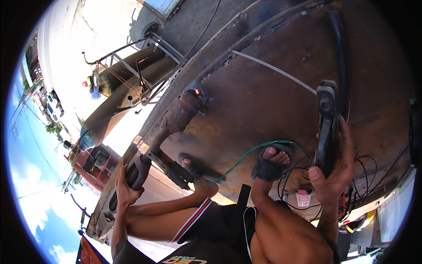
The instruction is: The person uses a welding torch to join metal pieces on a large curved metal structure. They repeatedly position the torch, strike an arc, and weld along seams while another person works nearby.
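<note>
My right hand (332, 181) is closed around a black electrode holder (326, 121). A pale welding rod (274, 71) reaches from its jaws up and left, above a rusty brown metal plate (259, 108). My left hand (125, 188) is wrapped round a dark grey, rounded, handle-like piece (136, 173); its exact kind is unclear. Just beyond it, a rusty bent metal part (180, 113) lies along the plate's raised left edge, with a small orange glowing spot (197, 92) at its far end. A dark clamp-like piece (176, 174) sits beside my left hand, near a green cable (246, 156).
My sandalled feet (273, 165) rest on the plate. Black cables (362, 169) tangle at the right, near a small clear cup (303, 199). A thick black bar or hose (339, 57) lies at the far right. A metal frame (127, 66) stands on the ground beyond the left edge.
</note>
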Motion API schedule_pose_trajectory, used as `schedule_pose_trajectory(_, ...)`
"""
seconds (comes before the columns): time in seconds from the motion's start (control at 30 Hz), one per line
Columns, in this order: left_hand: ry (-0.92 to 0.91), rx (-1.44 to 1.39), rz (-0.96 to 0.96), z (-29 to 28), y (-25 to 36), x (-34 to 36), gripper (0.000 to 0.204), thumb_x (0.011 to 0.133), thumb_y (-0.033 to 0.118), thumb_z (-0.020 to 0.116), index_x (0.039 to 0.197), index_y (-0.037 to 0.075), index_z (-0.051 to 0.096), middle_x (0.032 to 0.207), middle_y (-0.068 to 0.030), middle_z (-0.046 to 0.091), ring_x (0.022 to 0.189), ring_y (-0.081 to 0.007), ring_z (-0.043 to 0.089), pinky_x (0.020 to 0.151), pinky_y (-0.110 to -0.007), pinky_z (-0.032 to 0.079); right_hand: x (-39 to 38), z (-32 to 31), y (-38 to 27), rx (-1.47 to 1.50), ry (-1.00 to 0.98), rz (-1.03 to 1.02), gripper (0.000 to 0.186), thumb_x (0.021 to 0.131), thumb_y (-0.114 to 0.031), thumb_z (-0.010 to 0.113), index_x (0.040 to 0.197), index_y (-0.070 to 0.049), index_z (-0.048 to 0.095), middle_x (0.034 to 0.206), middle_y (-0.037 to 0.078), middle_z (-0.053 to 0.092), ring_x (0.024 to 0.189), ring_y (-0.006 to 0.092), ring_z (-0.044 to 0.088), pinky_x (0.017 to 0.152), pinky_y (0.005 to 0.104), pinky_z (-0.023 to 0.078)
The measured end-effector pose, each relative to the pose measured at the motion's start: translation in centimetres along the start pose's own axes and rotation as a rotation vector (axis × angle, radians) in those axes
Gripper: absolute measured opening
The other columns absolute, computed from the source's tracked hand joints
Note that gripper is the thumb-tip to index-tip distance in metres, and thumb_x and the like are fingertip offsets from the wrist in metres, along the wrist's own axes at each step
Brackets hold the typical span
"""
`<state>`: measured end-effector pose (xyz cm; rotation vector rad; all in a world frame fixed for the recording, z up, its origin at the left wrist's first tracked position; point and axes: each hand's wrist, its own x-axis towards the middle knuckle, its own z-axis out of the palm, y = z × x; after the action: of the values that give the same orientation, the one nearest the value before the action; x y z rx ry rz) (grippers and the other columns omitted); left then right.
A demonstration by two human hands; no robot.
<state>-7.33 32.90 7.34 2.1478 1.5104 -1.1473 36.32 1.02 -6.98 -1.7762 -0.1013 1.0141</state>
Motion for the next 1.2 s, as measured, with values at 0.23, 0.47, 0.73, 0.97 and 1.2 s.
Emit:
schedule_pose_trajectory(0.23,-0.090,-0.086,-0.014,-0.2,0.1,0.6,0.085,0.055,0.017,0.079,0.136,0.005,0.054,0.119,-0.0229,0.065,0.115,-0.0464,0.061,0.104,-0.052,0.047,0.1,-0.7,-0.3,-0.036,0.023,0.049,0.110,0.079,-0.041,0.091,0.159,0.011,0.036,0.124,0.011,0.064,0.094,0.0104,0.061,0.078,0.0215,0.050)
schedule_pose_trajectory(0.47,-0.044,-0.012,-0.013,0.4,-1.0,0.1,0.088,0.055,0.016,0.079,0.139,0.005,0.053,0.120,-0.0228,0.065,0.115,-0.0458,0.062,0.105,-0.052,0.046,1.2,0.3,0.3,-0.095,-0.121,-0.085,0.106,0.079,-0.042,0.089,0.157,0.011,0.040,0.114,0.012,0.068,0.082,0.0096,0.061,0.070,0.0234,0.050)
schedule_pose_trajectory(0.73,0.018,-0.007,0.033,0.3,-0.6,0.3,0.082,0.052,0.013,0.077,0.131,0.003,0.057,0.109,-0.0199,0.068,0.105,-0.0401,0.069,0.097,-0.046,0.053,2.2,-0.2,0.7,-0.220,-0.244,-0.086,0.100,0.077,-0.036,0.088,0.155,0.009,0.045,0.114,0.016,0.070,0.078,0.0110,0.064,0.066,0.0253,0.052)
schedule_pose_trajectory(0.97,-0.041,-0.061,0.039,-0.2,0.3,0.9,0.081,0.053,0.014,0.077,0.131,0.002,0.056,0.111,-0.0213,0.067,0.107,-0.0421,0.068,0.098,-0.047,0.052,3.8,1.4,0.3,-0.291,-0.448,-0.246,0.090,0.076,-0.022,0.087,0.153,0.008,0.050,0.116,0.021,0.070,0.090,0.0242,0.077,0.074,0.0345,0.063)
schedule_pose_trajectory(1.2,-0.054,-0.103,0.035,0.0,0.0,0.9,0.083,0.054,0.015,0.078,0.132,0.000,0.055,0.109,-0.0236,0.066,0.106,-0.0465,0.065,0.098,-0.050,0.050,3.3,4.1,1.0,-0.308,-0.479,-0.307,0.091,0.075,-0.021,0.087,0.153,0.005,0.050,0.114,0.021,0.069,0.091,0.0275,0.076,0.076,0.0366,0.063)
